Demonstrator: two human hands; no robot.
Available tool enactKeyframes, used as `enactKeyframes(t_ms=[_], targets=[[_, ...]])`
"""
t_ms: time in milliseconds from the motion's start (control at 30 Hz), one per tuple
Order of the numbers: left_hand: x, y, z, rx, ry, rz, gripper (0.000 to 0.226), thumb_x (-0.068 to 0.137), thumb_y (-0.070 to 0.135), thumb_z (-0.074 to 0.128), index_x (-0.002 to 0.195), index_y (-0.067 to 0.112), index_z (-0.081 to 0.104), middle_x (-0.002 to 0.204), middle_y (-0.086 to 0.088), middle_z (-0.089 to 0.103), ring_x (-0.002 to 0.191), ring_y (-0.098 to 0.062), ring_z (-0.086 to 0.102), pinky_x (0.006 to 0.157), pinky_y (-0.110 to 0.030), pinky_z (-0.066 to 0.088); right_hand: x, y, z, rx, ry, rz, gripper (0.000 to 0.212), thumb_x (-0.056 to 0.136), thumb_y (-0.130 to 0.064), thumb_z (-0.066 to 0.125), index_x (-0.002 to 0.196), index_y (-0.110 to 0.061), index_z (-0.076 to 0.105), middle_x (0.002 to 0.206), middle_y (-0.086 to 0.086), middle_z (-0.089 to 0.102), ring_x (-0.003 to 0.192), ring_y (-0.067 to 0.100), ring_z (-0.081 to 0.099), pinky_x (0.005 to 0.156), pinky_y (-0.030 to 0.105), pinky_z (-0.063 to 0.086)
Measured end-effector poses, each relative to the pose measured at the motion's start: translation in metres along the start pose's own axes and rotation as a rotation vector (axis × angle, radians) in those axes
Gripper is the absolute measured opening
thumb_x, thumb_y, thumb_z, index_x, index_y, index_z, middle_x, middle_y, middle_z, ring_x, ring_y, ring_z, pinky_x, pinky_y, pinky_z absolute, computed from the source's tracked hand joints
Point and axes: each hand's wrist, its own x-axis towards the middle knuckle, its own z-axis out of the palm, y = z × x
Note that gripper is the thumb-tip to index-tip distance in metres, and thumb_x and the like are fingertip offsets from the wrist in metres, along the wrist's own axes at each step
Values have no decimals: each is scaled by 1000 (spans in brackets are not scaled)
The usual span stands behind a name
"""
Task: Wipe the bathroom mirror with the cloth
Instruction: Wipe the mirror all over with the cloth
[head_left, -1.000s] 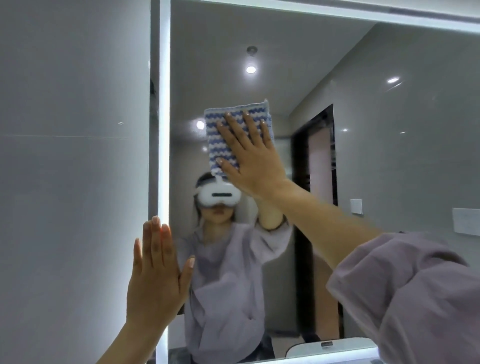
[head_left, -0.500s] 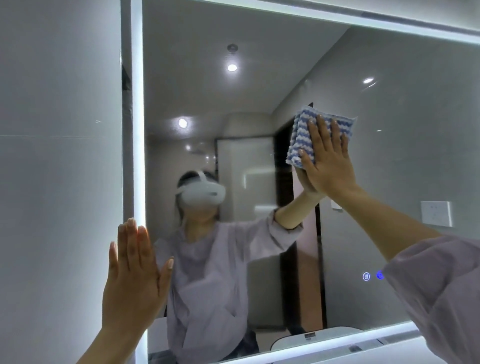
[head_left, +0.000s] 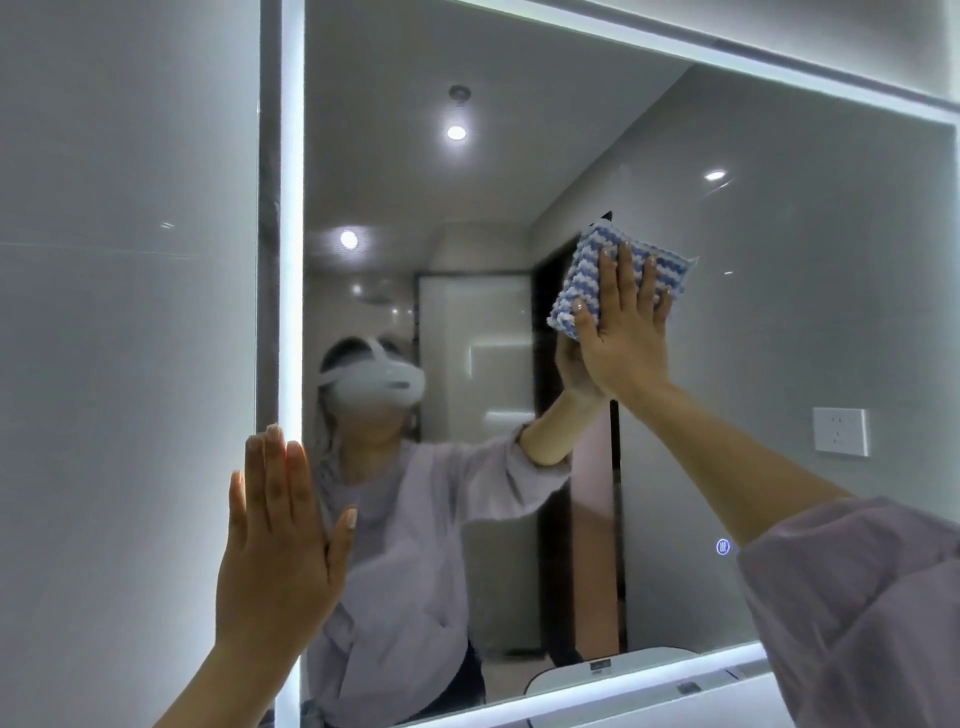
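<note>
At seven o'clock the left hand (head_left: 280, 545), fingers straight and close together, lies flat over the glowing white edge strip (head_left: 291, 260). At one o'clock the right hand (head_left: 623, 338), fingers straight and slightly spread, presses the nubbly blue-and-white striped square cloth (head_left: 582, 280) against the large rectangular glass bathroom mirror (head_left: 779, 312). The cloth shows beyond its fingertips.

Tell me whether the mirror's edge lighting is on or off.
On. The left light strip of the mirror glows white, as do the top strip and bottom strip, and a blue touch icon is lit.
</note>
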Motion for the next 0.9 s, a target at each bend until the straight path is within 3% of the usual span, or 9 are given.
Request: enactKeyframes(t_ms=[267, 400, 533, 667, 767, 900], targets=[[1, -2, 0, -23, -8, 18, 80, 96, 50, 24, 148, -11, 13, 158, -29, 6, 146, -44, 8, 113, -59, 24, -55, -100, 16, -20, -66, -245, 70, 97, -51, 23, 154, -18, -1, 162, 7, -6, 147, 33, -12, 118, 55, -4], [0, -1, -5, -4, -50, 29, 81, 96, 50, 24, 148, -10, 10, 157, -30, 5, 146, -45, 8, 111, -60, 22, -85, -124, 22, -19, -98, -372, 68, 97, -53, 22, 152, -22, -4, 162, 2, -7, 148, 27, -13, 119, 49, -7], [0, 1, -13, 71, -90, 19, 82, 93, 46, 31, 146, -15, 14, 155, -35, 8, 144, -49, 10, 109, -63, 24, -80, -115, 20, -13, -134, -405, 71, 98, -54, 31, 152, -23, -2, 162, 0, -8, 147, 23, -17, 119, 42, -13], [1, 5, -24, 152, -181, 0, 82, 92, 45, 31, 143, -18, 18, 151, -39, 10, 142, -53, 13, 108, -64, 24, -73, -98, 17, -49, -141, -480, 68, 98, -54, 34, 151, -27, 1, 161, -5, -3, 148, 22, -11, 120, 41, -11], [1, 11, -30, 228, -179, -4, 80, 92, 42, 33, 140, -21, 21, 149, -42, 14, 139, -56, 16, 108, -67, 25, -62, -67, 12, -53, -129, -504, 68, 98, -53, 34, 150, -29, -3, 158, -8, -8, 149, 23, -9, 120, 43, -8], [5, 23, -42, 227, -198, -40, 82, 91, 45, 29, 139, -21, 26, 148, -41, 21, 137, -56, 24, 109, -65, 25, -48, -11, 3, -59, -116, -448, 67, 99, -53, 32, 152, -28, 0, 162, -4, -1, 149, 24, -8, 120, 43, -8]])
